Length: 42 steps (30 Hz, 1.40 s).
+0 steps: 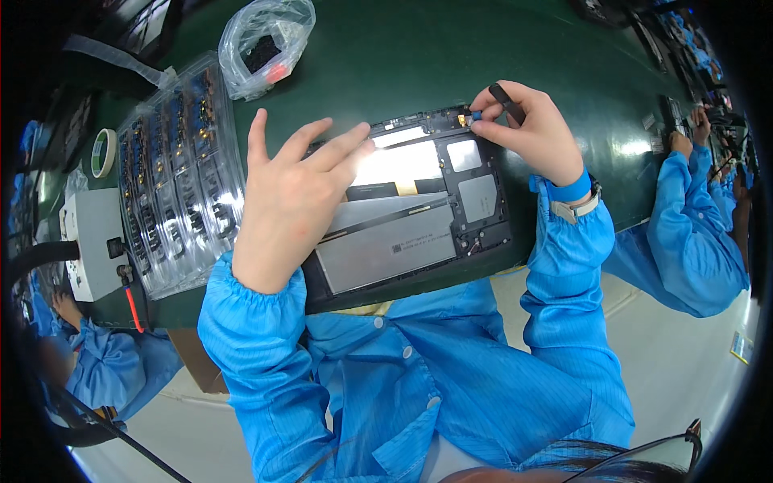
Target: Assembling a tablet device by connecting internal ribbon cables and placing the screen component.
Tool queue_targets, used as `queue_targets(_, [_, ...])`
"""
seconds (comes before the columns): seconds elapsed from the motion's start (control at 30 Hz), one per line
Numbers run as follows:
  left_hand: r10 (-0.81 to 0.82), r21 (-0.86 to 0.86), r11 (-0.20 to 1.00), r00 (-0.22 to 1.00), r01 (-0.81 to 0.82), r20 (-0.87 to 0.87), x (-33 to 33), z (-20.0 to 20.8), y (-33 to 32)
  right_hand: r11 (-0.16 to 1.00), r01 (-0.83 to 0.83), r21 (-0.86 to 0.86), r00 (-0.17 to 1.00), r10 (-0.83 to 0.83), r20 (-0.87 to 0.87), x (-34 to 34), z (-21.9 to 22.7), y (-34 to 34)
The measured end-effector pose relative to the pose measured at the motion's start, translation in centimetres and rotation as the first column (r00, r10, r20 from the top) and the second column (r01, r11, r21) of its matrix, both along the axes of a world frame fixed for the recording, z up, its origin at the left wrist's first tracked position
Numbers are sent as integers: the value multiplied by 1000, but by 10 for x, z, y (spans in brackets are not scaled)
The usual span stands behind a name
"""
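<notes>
An opened tablet (497, 211) lies on the bench in front of me, its flat silver battery (386, 249) and black inner frame exposed. My left hand (302, 193) is spread over the tablet's left side, fingers apart, fingertips at its far edge. At the tablet's far right corner, my right hand (535, 133) is closed, with thumb and forefinger pinching a small blue part (477, 116) beside a gold-coloured piece. A black stick-like tool (507, 105) sticks up between the fingers of that same hand; its tip is hidden. A blue strap and a watch circle my right wrist.
Left of the tablet stands a clear plastic tray (181, 169) with rows of small electronic parts. Beyond are a clear bag (266, 48) with dark contents and a tape roll (103, 153). A grey box (93, 241) with cables sits far left. Co-workers (692, 233) sit on both sides.
</notes>
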State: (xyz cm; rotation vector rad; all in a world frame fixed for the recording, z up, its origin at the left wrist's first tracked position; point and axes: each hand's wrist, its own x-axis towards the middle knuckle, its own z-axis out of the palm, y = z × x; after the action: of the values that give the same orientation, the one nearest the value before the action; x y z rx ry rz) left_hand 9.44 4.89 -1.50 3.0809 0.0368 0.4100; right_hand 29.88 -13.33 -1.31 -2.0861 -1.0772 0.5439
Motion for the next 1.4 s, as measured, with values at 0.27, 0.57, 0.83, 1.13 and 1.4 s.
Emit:
queue_targets(0.27, [-45, 112, 993, 998, 40, 48, 10, 6, -8, 999, 30, -25, 998, -29, 61, -3, -5, 3])
queue_targets(0.57, [-240, 169, 958, 970, 230, 43, 23, 6, -3, 1000, 29, -5, 996, -28, 80, -2, -6, 2])
queue_targets(0.83, [-310, 207, 927, 950, 312, -42, 26, 15, 2, 1000, 27, -6, 997, -26, 76, -4, -3, 2])
queue_targets(1.13, [-341, 258, 886, 918, 386, -203, 33, 23, -5, 999, 17, 29, 996, -19, 87, -4, -8, 2])
queue_targets(1.4, [-385, 282, 857, 900, 430, -204, 51, 28, -6, 999, 23, 33, 992, -27, 121, 2, -11, 2])
